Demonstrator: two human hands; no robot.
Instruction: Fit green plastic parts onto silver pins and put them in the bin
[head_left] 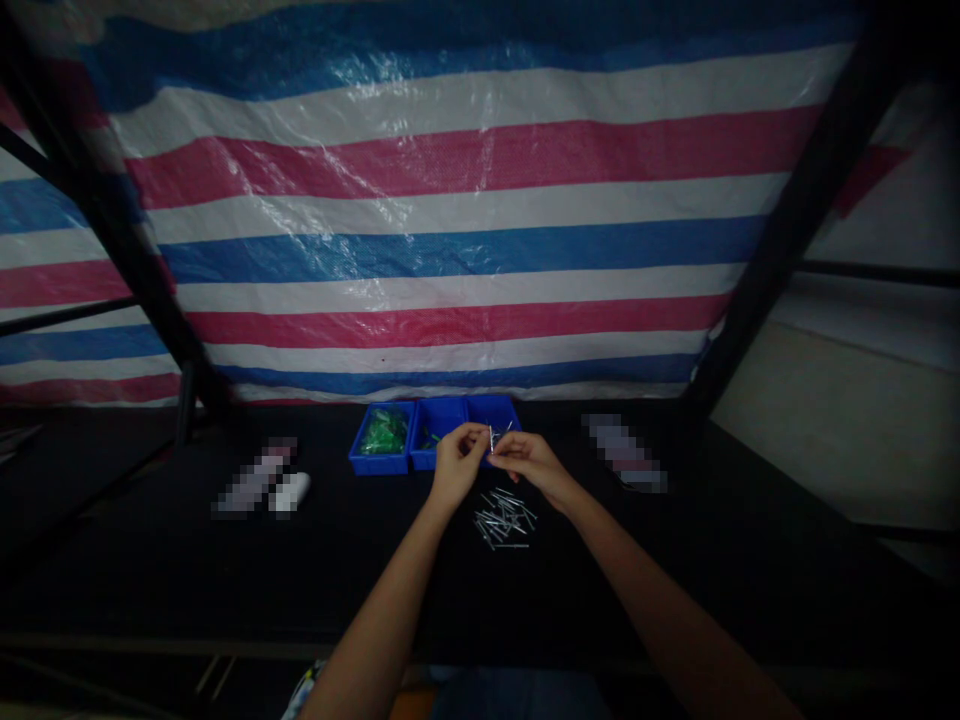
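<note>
My left hand point(457, 462) and my right hand point(536, 466) meet in front of the blue bins. Between their fingertips stands a thin silver metal pin point(491, 440), perhaps a screw or nail; its ends are too small to make out. Both hands are closed in a pinch at it. Just below them, a loose pile of similar silver pins point(504, 520) lies on the black table. Behind my right fingers, more silver pieces show in the right blue bin point(491, 405). My left hand partly covers the middle blue bin point(435, 412), where a few small green pieces show.
The left blue bin point(380, 466) holds green pieces in clear plastic. A blurred-out flat item and a white rounded object point(298, 488) lie left on the black table point(300, 580); another blurred-out item point(624, 455) lies right. Striped plastic sheeting point(450, 240) and dark frame posts stand behind.
</note>
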